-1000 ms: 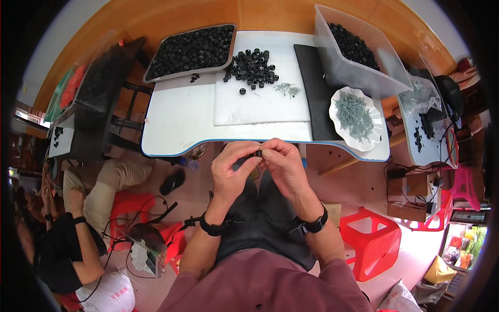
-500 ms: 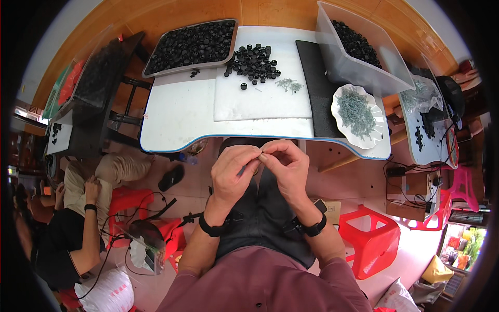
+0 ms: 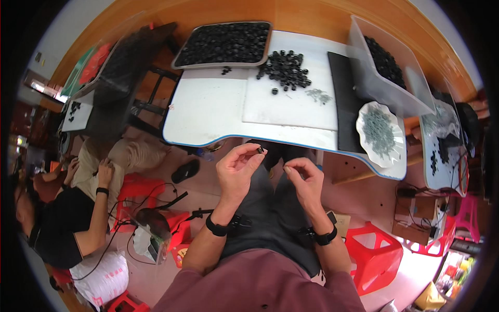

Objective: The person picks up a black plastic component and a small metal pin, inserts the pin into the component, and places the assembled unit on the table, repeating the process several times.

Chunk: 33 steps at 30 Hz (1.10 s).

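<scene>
Over my lap, just in front of the table edge, my left hand (image 3: 238, 169) pinches a small black cap (image 3: 261, 150) between thumb and fingertips. Apart from it, to the right, my right hand (image 3: 305, 182) has its thumb and forefinger pressed together; whatever may be in that pinch is too small to make out. Beyond the hands, a white board (image 3: 270, 112) lies on the table, bearing a heap of black caps (image 3: 286, 70) and a small pile of thin greenish-grey screws (image 3: 318, 96). More screws fill a scalloped white dish (image 3: 399, 151) at the right.
A metal tray (image 3: 221, 66) full of black caps stands at the back left of the table (image 3: 202, 114). A clear plastic bin (image 3: 416, 96) stands at the back right beside a black mat (image 3: 345, 109). Red stools (image 3: 377, 255) flank me; another person (image 3: 67, 229) sits at left.
My hands have come apart, the left one now showing a black cap at its fingertips and the right one drawn to the right. The whole view has shifted, with the table now farther right.
</scene>
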{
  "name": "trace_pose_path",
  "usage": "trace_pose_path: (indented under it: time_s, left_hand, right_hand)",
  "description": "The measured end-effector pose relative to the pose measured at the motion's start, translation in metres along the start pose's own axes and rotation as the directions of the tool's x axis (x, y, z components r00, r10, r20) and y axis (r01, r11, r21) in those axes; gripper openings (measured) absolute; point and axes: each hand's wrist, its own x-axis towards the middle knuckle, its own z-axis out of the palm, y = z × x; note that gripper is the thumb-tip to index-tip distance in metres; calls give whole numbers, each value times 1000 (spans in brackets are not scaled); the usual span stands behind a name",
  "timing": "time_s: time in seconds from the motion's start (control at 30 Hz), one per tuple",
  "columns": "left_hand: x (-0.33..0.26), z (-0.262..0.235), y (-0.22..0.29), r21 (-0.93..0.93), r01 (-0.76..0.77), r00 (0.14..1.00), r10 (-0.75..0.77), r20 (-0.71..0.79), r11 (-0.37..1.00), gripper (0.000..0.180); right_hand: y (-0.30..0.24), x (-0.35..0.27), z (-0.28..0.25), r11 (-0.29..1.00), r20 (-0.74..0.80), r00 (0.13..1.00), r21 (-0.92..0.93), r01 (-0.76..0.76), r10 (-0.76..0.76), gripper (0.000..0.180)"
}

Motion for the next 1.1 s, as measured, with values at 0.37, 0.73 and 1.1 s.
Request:
trace_pose_path:
  time_s: [0.37,0.73,1.1]
  left_hand:
    - [7,-85,22,-489,237,962,-272,0,839,23]
    - [-164,-299,75,-5,429,743,-356,-566,903,26]
    - [-335,-393,101,-44,619,174,-191,-966,784,27]
  right_hand:
    - [75,-9,-3,662,490,866,-683,310,101,16]
    - [71,2,5,627,499,846,-724,288,188,14]
    - [66,-4,7,589,529,821,-741,324,214,14]
